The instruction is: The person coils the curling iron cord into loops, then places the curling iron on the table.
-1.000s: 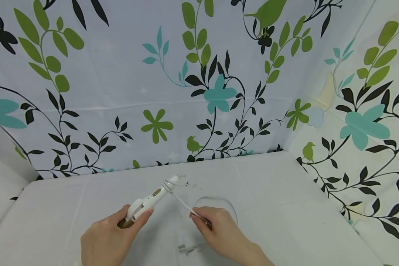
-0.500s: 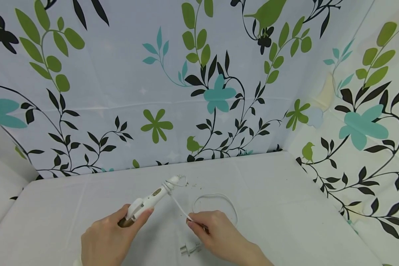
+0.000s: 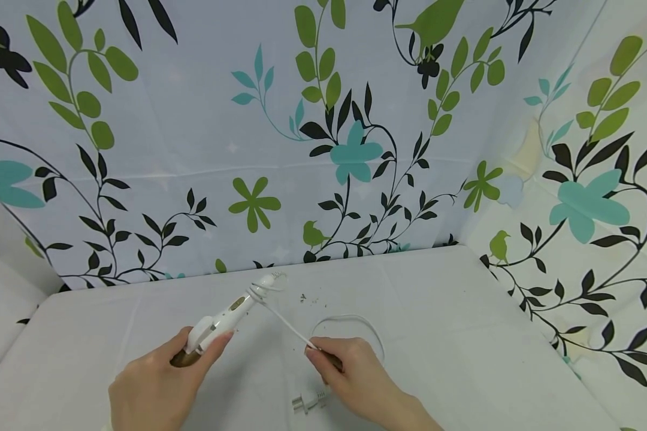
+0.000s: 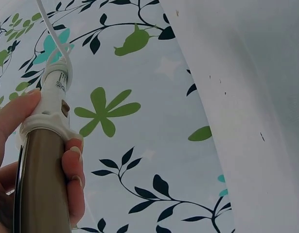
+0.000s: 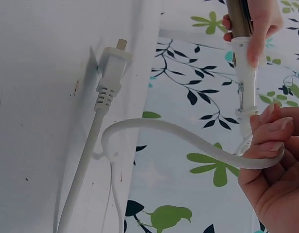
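My left hand (image 3: 153, 380) grips a curling iron (image 3: 227, 316) with a white handle, its fingers around the brown barrel end. In the left wrist view the brown barrel (image 4: 44, 179) lies between thumb and fingers. The iron tilts up and away, and its white cord (image 3: 287, 323) wraps several times around the handle's far end. My right hand (image 3: 356, 377) pinches that cord to the right of the iron, drawn fairly straight between them. In the right wrist view, the cord (image 5: 188, 138) curves through the curled fingers. The two-pin plug (image 3: 308, 402) hangs low beside the right hand.
A white-covered table (image 3: 463, 335) spreads beneath both hands. Small dark specks (image 3: 307, 297) lie on it beyond the cord. A loose cord loop (image 3: 374, 335) arcs behind the right hand. Leaf-patterned curtains (image 3: 194, 149) rise at the back and sides.
My left hand has moved left and a little toward the back with the curling iron. The cord between the hands has straightened. The right hand has moved only slightly.
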### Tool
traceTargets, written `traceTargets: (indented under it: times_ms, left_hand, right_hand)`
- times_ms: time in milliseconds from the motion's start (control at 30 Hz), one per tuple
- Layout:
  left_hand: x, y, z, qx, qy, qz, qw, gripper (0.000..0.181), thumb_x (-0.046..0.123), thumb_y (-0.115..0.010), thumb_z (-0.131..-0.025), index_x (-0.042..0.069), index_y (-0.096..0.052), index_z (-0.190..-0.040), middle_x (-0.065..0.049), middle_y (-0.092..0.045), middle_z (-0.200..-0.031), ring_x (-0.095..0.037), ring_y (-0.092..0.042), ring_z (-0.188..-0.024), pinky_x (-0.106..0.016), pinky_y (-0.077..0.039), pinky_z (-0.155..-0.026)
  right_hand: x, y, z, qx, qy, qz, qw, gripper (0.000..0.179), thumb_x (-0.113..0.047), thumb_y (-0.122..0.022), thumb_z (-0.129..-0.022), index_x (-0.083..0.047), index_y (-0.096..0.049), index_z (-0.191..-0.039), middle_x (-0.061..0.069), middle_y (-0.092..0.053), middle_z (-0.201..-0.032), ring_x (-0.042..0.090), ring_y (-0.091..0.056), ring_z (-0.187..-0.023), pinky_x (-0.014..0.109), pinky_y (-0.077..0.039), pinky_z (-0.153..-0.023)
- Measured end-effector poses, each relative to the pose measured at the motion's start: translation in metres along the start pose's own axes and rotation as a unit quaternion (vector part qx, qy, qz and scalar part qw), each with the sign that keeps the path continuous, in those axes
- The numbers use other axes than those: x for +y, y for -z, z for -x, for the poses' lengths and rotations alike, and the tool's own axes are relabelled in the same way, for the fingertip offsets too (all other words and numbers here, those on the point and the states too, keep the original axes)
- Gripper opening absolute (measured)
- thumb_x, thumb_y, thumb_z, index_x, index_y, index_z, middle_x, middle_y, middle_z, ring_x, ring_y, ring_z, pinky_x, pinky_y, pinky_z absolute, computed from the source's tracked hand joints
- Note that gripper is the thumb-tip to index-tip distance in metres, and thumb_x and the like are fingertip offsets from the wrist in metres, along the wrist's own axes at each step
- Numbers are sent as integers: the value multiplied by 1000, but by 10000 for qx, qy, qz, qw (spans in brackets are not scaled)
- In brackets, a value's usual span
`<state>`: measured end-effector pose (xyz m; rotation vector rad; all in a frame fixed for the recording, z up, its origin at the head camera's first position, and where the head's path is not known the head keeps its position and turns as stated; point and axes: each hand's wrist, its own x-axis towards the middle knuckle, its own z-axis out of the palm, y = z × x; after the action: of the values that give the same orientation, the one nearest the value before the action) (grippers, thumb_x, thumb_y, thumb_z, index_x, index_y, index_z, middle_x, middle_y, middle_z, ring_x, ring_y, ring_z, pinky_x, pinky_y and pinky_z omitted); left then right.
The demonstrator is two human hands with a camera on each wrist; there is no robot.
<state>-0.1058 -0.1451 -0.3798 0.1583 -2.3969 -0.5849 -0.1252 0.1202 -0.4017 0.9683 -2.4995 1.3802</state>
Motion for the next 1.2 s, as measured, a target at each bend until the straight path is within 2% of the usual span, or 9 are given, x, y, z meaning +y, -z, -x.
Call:
traceTargets:
  times_ms: [200, 367, 433, 500, 667, 800, 967, 1067, 1200]
  left_hand:
    - [-2, 1, -1, 4, 38, -12, 10000, 53, 50, -85, -70, 3, -78, -91, 4, -49, -49, -10, -35, -42, -27, -22, -40]
    - [-2, 0, -1, -98, 157, -33, 9998, 54, 51, -84, -70, 2, -77, -93, 4, -48, -49, -11, -35, -43, -28, -22, -40]
    - [-1, 0, -1, -183, 213, -64, 9996, 55, 52, -84, -70, 2, -77, -93, 4, -48, -49, -11, -35, -43, -28, -23, -40]
    - [-1, 0, -1, -297, 220, -137, 9992, 48, 53, -83, -71, 7, -74, -82, 5, -45, -49, -12, -34, -43, -28, -22, -40]
    - [0, -1, -1, -766, 215, -331, 9963, 48, 58, -79, -75, 18, -55, -63, 7, -36, -50, -14, -31, -44, -28, -20, -43]
    - [2, -5, 2, -1223, 297, -368, 9914, 48, 60, -77, -76, 16, -60, -67, 7, -38, -51, -14, -34, -44, -28, -22, -43]
    - [4, -10, 6, -1798, 274, -436, 9824, 49, 64, -76, -76, 16, -68, -77, 7, -40, -51, -15, -39, -45, -31, -27, -43]
    - [6, -14, 8, -1838, 29, -449, 9819, 50, 63, -77, -75, 14, -71, -80, 8, -41, -50, -14, -39, -44, -31, -29, -42]
    - [9, -19, 11, -1636, -489, -420, 9844, 46, 57, -82, -73, 12, -74, -81, 10, -44, -49, -9, -39, -43, -30, -30, -41]
  right_hand:
    - [1, -2, 0, 390, -288, -99, 9988, 19, -22, -60, -102, -17, -65, -84, -10, -52, -57, -13, -33, -48, 10, -28, -40]
    - [4, -2, -1, 1085, -284, 382, 9930, 9, -17, -70, -95, -16, -70, -86, -12, -57, -58, -15, -35, -49, 8, -30, -43]
    - [6, -1, -1, 1289, 45, 607, 9898, 8, -12, -72, -92, -15, -70, -85, -12, -55, -60, -12, -37, -52, 7, -31, -45]
    - [7, -1, -1, 1348, 435, 804, 9867, 10, -7, -73, -90, -15, -70, -85, -12, -52, -62, -8, -39, -54, 6, -32, -49]
    - [7, 4, -1, 1153, 1464, 1387, 9726, 12, -5, -70, -91, -17, -69, -88, -12, -49, -66, -1, -42, -58, 4, -33, -57]
    - [6, 8, 0, 905, 1977, 1752, 9602, 10, -7, -68, -91, -17, -68, -90, -14, -53, -68, -4, -45, -62, 4, -36, -62]
    - [5, 12, 0, 620, 2343, 1858, 9522, 9, -7, -66, -92, -16, -68, -90, -13, -53, -69, -3, -43, -61, 3, -35, -62]
    - [4, 14, 0, 552, 2501, 1837, 9490, 8, -8, -66, -93, -15, -69, -91, -12, -51, -67, -3, -42, -60, 3, -33, -61]
    - [3, 17, -2, 676, 2803, 1818, 9401, 9, -10, -63, -96, -13, -70, -93, -11, -49, -67, -1, -41, -60, 4, -33, -61]
